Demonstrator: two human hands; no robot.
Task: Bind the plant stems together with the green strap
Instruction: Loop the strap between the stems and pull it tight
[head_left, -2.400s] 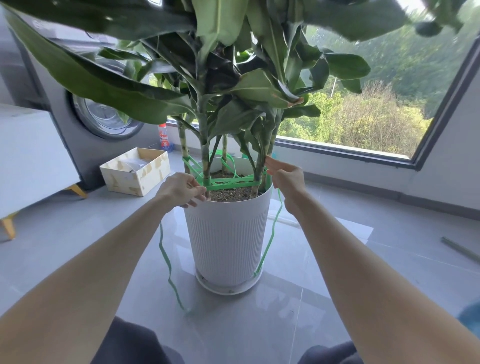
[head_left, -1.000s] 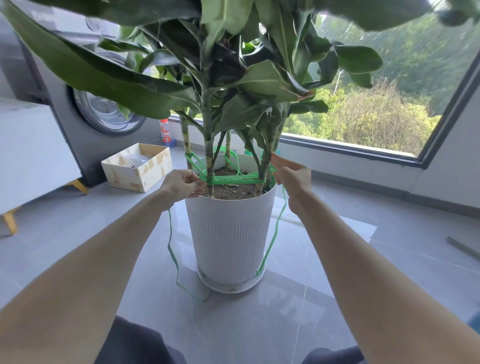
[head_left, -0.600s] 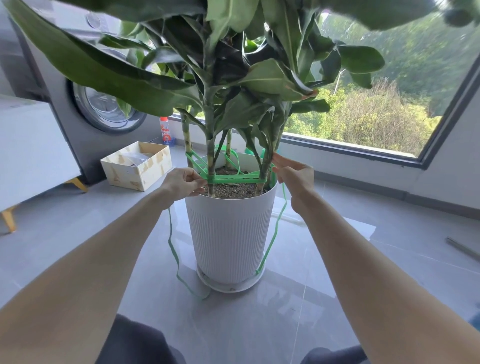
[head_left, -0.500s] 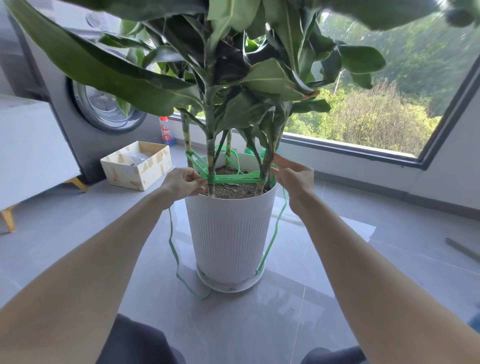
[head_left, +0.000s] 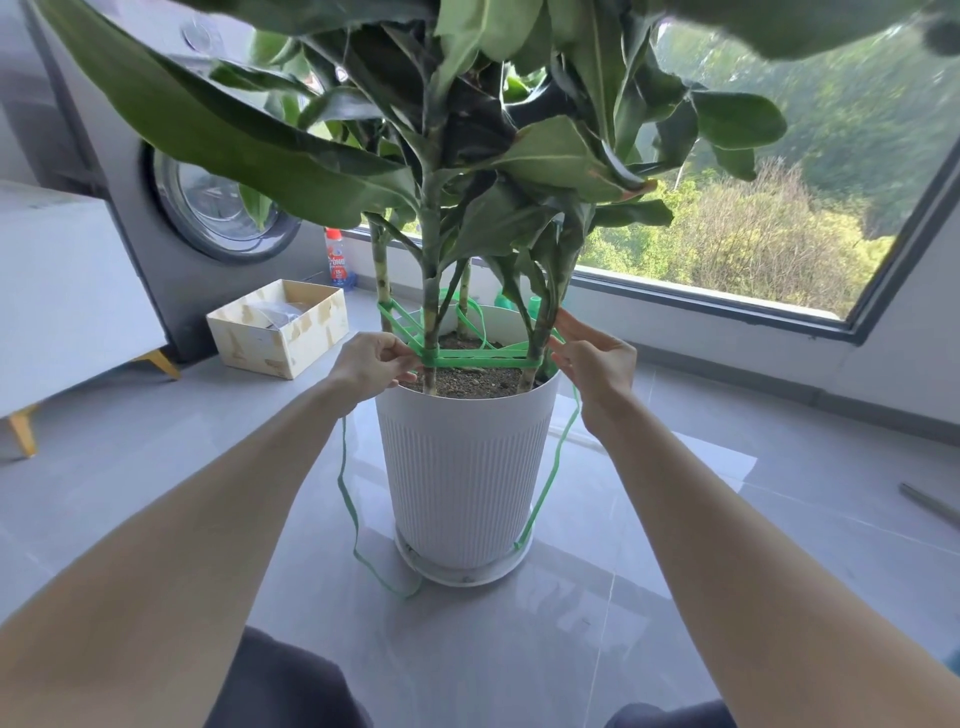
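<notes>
A big leafy plant with several stems (head_left: 430, 291) grows from soil in a white ribbed pot (head_left: 460, 467) on the floor. A green strap (head_left: 478, 357) runs around the stems just above the soil, in more than one turn. My left hand (head_left: 370, 364) pinches the strap at the left front stem. At the right front stem, my right hand (head_left: 597, 358) holds the strap's other side, thumb up. Both loose ends hang down past the pot; the left one trails onto the floor.
An open cardboard box (head_left: 278, 327) sits on the floor to the left, with a washing machine (head_left: 171, 197) and a small bottle (head_left: 340, 260) behind it. A white cabinet (head_left: 67, 291) stands far left. The window sill (head_left: 701, 301) runs behind the pot.
The strap's front run now lies tighter and flatter between the two front stems. Both hands stay at the stems and have shifted only slightly.
</notes>
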